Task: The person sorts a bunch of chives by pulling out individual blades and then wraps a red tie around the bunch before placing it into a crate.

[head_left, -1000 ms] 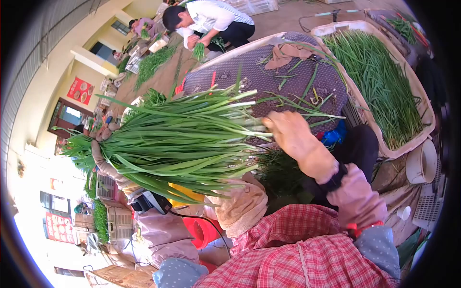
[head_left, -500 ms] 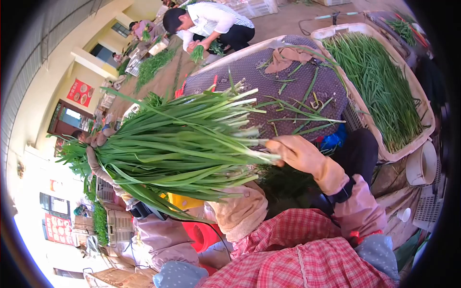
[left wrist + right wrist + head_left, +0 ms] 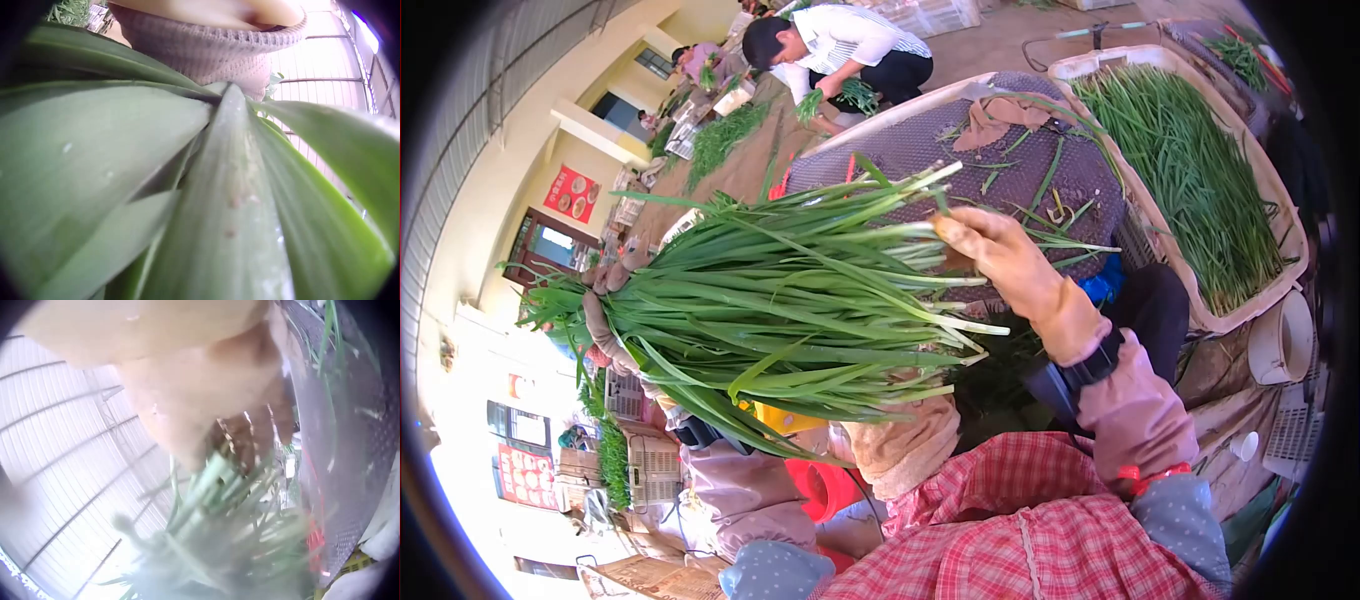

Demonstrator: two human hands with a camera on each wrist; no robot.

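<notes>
A big bunch of Chinese chives (image 3: 790, 290) lies sideways across the head view, its pale cut ends pointing right. My gloved left hand (image 3: 608, 290) grips it round the leafy end, fingers curled about the leaves. In the left wrist view broad green leaves (image 3: 231, 200) fan out below the knitted glove (image 3: 200, 50). On the other side my right hand (image 3: 1020, 275), in a tan rubber glove, pinches a few stem ends at the upper right of the bunch. In the right wrist view its bent fingers (image 3: 250, 425) meet the stems (image 3: 215, 478), partly blurred.
A padded purple surface (image 3: 870, 150) with loose leaf scraps and a brown rag (image 3: 1000, 120) lies beyond the bunch. To the right stands a crate (image 3: 1300, 240) of chives beside a white bucket (image 3: 1280, 340). A red bucket (image 3: 820, 490) is below. Another person (image 3: 850, 50) crouches ahead.
My right hand dips to the lower stem ends, then rises to the upper ones. The left hand keeps its hold while the bunch shifts slightly.
</notes>
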